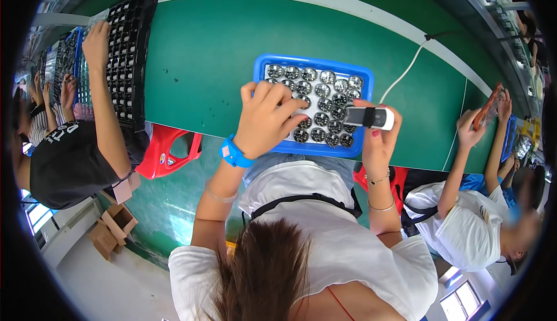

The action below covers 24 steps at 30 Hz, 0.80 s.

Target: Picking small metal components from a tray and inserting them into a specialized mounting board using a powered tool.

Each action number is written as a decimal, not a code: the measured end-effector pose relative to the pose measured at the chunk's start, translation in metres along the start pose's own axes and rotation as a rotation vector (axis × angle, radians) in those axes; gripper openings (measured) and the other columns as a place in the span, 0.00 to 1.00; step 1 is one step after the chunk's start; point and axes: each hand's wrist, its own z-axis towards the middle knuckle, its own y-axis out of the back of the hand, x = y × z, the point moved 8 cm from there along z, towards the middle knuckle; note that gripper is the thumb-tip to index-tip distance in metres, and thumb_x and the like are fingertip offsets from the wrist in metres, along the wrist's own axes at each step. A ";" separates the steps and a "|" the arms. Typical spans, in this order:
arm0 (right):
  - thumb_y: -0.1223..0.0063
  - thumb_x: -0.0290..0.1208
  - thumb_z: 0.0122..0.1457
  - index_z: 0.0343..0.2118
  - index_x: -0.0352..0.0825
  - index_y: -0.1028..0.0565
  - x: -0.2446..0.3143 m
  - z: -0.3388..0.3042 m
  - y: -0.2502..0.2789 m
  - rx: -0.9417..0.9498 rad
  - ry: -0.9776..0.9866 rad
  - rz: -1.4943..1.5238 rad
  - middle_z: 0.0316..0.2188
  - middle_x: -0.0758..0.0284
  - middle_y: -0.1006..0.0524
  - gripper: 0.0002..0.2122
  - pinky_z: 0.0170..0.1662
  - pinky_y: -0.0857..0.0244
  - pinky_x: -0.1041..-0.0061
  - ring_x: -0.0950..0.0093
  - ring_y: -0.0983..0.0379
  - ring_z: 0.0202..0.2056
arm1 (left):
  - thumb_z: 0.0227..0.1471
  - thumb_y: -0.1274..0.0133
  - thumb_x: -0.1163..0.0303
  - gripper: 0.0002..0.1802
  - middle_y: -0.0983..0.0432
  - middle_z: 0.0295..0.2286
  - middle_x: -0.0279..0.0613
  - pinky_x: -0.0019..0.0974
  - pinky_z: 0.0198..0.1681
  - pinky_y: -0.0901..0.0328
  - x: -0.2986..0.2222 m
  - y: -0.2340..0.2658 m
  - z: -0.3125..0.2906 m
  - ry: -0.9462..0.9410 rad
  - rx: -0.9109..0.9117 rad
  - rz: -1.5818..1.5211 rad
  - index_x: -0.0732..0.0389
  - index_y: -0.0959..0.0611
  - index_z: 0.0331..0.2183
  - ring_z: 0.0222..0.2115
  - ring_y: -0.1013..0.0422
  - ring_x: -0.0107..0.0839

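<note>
A blue-rimmed tray (313,61) with a white inside lies on the green table before me. It holds rows of small round parts (322,90), dark and silvery with a shiny face. My left hand (268,118) reaches over the tray's left side, thumb and forefinger spread apart close to the parts there; whether they touch one is hard to see. Some parts are hidden under this hand. Above the tray's right edge, my right hand (384,132) grips a small white handheld device (371,116) with a black band round it.
A white cable (404,72) runs from near the device to the table's far edge. Black gridded trays (123,60) stand at the left, where a co-worker's hand (97,45) reaches. At the right, another co-worker holds an orange-red object (487,109). A red stool (168,151) stands below.
</note>
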 end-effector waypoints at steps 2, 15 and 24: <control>0.43 0.33 0.54 0.54 0.39 0.44 -0.006 0.004 0.003 -0.078 -0.108 0.321 0.45 0.52 0.30 0.27 0.51 0.38 0.68 0.64 0.32 0.48 | 0.37 0.37 0.63 0.07 0.37 0.25 0.28 0.40 0.40 0.50 0.005 -0.006 0.004 -0.040 0.029 0.033 0.48 0.17 0.25 0.32 0.38 0.31; 0.45 0.10 0.45 0.34 0.36 0.41 0.009 0.019 -0.021 0.103 -0.007 -0.244 0.33 0.56 0.23 0.19 0.40 0.34 0.78 0.78 0.30 0.33 | 0.36 0.36 0.66 0.06 0.36 0.24 0.27 0.38 0.41 0.50 -0.021 0.004 0.024 -0.038 -0.004 -0.279 0.49 0.17 0.24 0.31 0.38 0.29; 0.41 0.12 0.45 0.32 0.35 0.38 0.019 0.020 -0.018 0.066 0.158 -0.314 0.30 0.60 0.21 0.17 0.38 0.32 0.79 0.77 0.26 0.32 | 0.34 0.35 0.66 0.07 0.38 0.23 0.28 0.36 0.38 0.49 -0.024 0.000 0.022 -0.013 -0.095 -0.318 0.51 0.15 0.23 0.29 0.40 0.30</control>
